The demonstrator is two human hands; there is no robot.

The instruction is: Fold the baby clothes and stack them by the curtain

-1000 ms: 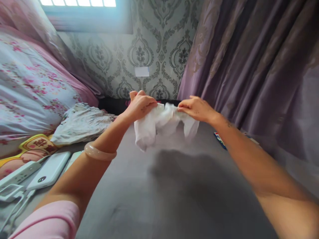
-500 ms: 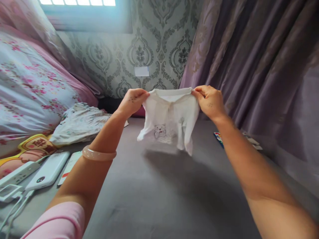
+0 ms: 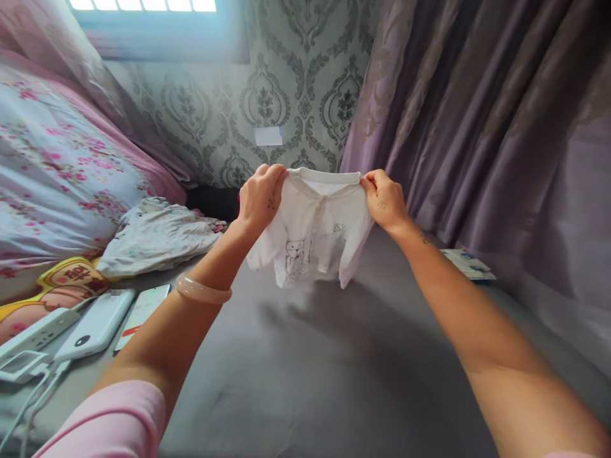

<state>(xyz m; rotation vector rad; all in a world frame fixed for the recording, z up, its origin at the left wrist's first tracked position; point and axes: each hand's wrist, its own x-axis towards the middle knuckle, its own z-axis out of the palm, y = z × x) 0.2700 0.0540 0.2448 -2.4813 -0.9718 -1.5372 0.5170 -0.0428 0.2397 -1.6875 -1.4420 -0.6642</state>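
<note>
Near the centre of the frame, the left hand and right hand each pinch one shoulder of a small white top, which hangs above the grey sheet. Its thin cloth looks light, soft and limp; the shoulders seem the best hold, keeping the front spread.

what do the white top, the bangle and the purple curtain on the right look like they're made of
White top: thin, soft cloth, likely cotton; matte, with limp folds.
Bangle: hard, polished, maybe stone or resin; pale, with glossy highlights, but the look can't settle which.
Purple curtain: woven fabric, perhaps polyester; satiny, with a sheen along its folds.
</note>
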